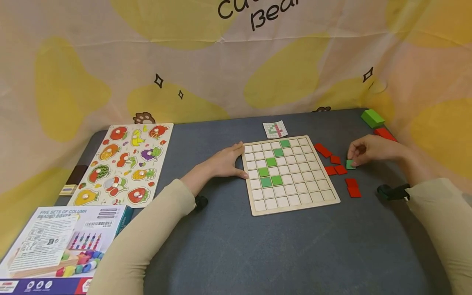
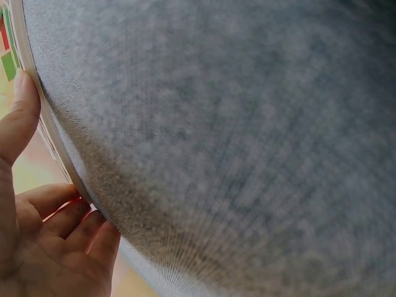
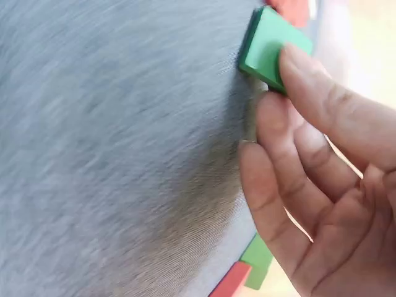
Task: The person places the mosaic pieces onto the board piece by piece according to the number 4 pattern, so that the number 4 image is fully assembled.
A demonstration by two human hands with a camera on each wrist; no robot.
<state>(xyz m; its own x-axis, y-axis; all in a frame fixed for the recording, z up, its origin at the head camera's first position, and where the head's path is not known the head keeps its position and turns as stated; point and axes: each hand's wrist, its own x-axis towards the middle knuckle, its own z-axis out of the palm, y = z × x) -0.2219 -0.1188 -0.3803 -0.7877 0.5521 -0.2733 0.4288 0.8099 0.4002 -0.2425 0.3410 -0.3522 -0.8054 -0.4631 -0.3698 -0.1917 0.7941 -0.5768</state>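
A square wooden grid board [image 1: 297, 174] lies on the dark table, with several green tiles [image 1: 271, 162] in its cells. My left hand [image 1: 225, 162] rests at the board's left edge, thumb and fingertips touching its side, as the left wrist view also shows. To the right of the board, my right hand [image 1: 363, 150] pinches a green square tile [image 3: 272, 46], with the thumb on its face. Several red tiles [image 1: 340, 169] lie loose between that hand and the board. Behind the board is a small pattern card [image 1: 275, 129] with green and red squares.
At the back right stand a green block [image 1: 373, 118] and a red block [image 1: 385, 134]. A fruit puzzle board [image 1: 123, 164] lies on the left, with a printed toy box [image 1: 62, 246] in front of it. A patterned cloth [image 1: 206, 61] hangs behind the table.
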